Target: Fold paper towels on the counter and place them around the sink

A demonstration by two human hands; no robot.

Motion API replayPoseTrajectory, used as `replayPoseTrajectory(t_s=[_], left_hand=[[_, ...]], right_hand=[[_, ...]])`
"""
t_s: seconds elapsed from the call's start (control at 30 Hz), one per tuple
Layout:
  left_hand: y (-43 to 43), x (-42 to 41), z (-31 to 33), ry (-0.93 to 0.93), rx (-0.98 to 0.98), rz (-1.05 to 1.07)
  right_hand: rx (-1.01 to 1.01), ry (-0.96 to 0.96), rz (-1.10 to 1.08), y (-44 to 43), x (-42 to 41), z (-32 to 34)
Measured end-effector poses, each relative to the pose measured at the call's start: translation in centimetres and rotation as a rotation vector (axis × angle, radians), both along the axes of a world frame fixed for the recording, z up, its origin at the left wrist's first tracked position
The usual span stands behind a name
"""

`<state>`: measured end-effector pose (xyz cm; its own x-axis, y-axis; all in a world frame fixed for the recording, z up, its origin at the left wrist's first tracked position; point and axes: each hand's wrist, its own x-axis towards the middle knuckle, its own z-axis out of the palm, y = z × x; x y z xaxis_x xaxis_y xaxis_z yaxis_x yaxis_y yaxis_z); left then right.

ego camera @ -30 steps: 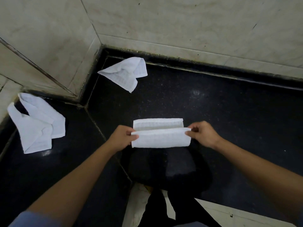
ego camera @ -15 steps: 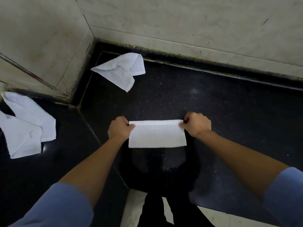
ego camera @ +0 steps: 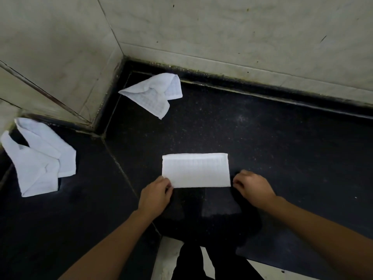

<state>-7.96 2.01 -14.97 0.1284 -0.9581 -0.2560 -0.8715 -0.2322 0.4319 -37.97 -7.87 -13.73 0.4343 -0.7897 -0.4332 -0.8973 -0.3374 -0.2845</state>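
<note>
The left hand (ego camera: 156, 196) was pinched on the near-left corner of the folded paper towel (ego camera: 195, 170), seemingly to hold the crease; the right hand (ego camera: 253, 186) was curled just beside the other corner, its contact not discernible. The towel was laid flat on the black counter (ego camera: 292, 148), well apart from a rumpled towel (ego camera: 153, 93) by the wall.

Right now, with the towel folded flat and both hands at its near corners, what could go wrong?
The left hand holds only the near-left corner of the folded paper towel; lifting from there could let the fold fall open.
The right hand sits at the near-right corner, contact unclear, so a one-sided pull might skew the towel.
</note>
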Motion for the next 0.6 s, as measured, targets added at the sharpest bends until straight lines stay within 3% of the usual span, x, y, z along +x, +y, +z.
replayPoseTrajectory(t_s=[0.17,0.37,0.43,0.6], left_hand=[[-1.5,0.6,0.2,-0.19,-0.138,-0.187],[-3.4,1.4,0.3,-0.287,0.133,-0.289],[-3.4,1.4,0.5,-0.286,0.136,-0.299],[-2.8,1.9,0.9,-0.199,0.059,-0.203]], right_hand=[[-0.045,-0.019,-0.259,-1.4,2.8,1.1],[0.117,0.005,-0.6,-2.2,6.9,0.8],[0.202,-0.066,-0.707,-2.5,7.2,0.7],[0.532,-0.479,-1.031,-3.6,7.5,3.3]])
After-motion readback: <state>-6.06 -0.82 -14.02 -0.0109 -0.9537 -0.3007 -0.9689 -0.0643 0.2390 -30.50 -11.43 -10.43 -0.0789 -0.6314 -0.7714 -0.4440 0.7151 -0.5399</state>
